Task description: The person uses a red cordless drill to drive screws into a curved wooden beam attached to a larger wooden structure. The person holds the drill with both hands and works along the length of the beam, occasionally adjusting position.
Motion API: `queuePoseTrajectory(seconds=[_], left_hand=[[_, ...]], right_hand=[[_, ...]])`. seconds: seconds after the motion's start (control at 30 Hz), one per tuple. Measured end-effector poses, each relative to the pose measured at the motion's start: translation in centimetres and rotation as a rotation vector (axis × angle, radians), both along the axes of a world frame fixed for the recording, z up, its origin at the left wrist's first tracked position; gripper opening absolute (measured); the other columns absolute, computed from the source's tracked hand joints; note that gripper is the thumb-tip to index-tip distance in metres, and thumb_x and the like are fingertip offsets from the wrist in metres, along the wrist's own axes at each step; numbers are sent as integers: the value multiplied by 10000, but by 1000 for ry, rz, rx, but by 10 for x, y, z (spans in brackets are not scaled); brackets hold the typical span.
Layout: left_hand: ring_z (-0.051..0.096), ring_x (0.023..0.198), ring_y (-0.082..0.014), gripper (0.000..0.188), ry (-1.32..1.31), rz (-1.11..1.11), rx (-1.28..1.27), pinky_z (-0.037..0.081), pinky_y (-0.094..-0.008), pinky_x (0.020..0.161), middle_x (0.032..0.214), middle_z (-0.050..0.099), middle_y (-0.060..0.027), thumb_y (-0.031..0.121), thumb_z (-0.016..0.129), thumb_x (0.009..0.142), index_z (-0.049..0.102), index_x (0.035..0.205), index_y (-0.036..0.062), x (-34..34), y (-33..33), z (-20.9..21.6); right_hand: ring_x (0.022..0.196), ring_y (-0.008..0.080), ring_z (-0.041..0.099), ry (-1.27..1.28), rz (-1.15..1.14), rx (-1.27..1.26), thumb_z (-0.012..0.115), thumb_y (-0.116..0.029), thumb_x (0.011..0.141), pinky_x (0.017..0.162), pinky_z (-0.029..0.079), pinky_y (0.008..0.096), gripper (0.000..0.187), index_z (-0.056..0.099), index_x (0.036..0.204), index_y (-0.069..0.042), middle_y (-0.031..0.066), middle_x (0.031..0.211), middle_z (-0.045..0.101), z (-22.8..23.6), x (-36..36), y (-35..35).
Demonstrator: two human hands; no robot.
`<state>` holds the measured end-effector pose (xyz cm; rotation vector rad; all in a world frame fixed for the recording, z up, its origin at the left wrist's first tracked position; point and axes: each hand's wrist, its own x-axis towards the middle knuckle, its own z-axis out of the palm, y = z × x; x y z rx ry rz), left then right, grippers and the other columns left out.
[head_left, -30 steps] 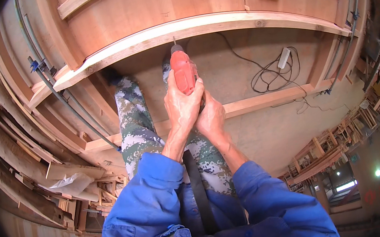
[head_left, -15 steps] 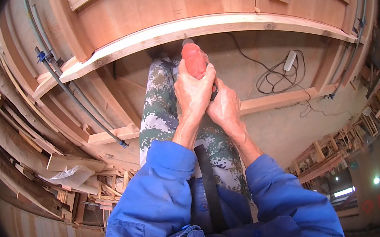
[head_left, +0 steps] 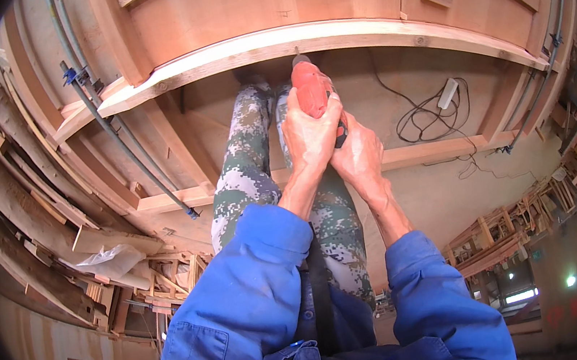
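Observation:
A red power drill [head_left: 311,89] points away from me, its tip meeting the near face of a long pale wooden beam [head_left: 229,59]. My left hand [head_left: 312,137] is wrapped around the drill's body from the left and behind. My right hand [head_left: 359,150] closes on its dark grip, just right of and below the left one. Both sets of fingers are partly hidden by the hands themselves. Whether the bit has entered the wood I cannot tell.
Beyond the beam lies a wooden panel [head_left: 265,4] with frame rails. Long bar clamps [head_left: 106,124] cross the frame at left, another [head_left: 542,85] at right. A black cord [head_left: 418,123] coils beside a white power strip [head_left: 447,93]. Curved timber slabs [head_left: 21,222] are stacked left.
The whole view has shifted slightly, so beam, drill and hands appear a little further right. My legs show a wider gap. Both hands keep their hold, the drill tip still at the beam.

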<state>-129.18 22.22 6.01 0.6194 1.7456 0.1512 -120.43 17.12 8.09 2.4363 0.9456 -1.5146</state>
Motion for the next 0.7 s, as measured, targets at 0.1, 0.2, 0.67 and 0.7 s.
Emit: queuePoseTrajectory(seconds=[0.1, 0.2, 0.67, 0.7], left_hand=[[760, 962, -391, 516, 54, -48, 16, 581, -462, 849, 1014, 764, -230, 372, 790, 850, 645, 1207, 30, -1, -7, -7], [756, 974, -401, 522, 43, -11, 3, 580, -463, 859, 1023, 764, -233, 388, 794, 850, 651, 1206, 34, 4, -4, -3], [767, 1000, -311, 554, 69, 57, 71, 587, -405, 875, 1082, 774, -213, 375, 802, 870, 673, 1274, 19, 1, -8, -12], [766, 987, -296, 575, 69, 26, 95, 589, -396, 873, 1083, 775, -207, 374, 803, 871, 671, 1287, 0, 2, -8, -13]], right_hand=[[1030, 455, 714, 2, -9, -14, 765, -394, 847, 879, 552, 528, 630, 632, 1418, -165, 236, 1064, 761, -2, 2, -4], [1028, 456, 714, 10, 16, -34, 766, -384, 850, 881, 551, 530, 634, 621, 1433, -183, 233, 1059, 761, -4, 4, -2], [994, 474, 704, 40, 62, 69, 738, -272, 860, 870, 548, 549, 469, 658, 1300, -127, 238, 1048, 751, -8, 8, -1], [1000, 474, 702, 50, 58, 72, 736, -264, 861, 877, 545, 549, 462, 659, 1294, -124, 238, 1050, 751, -7, 10, 2]])
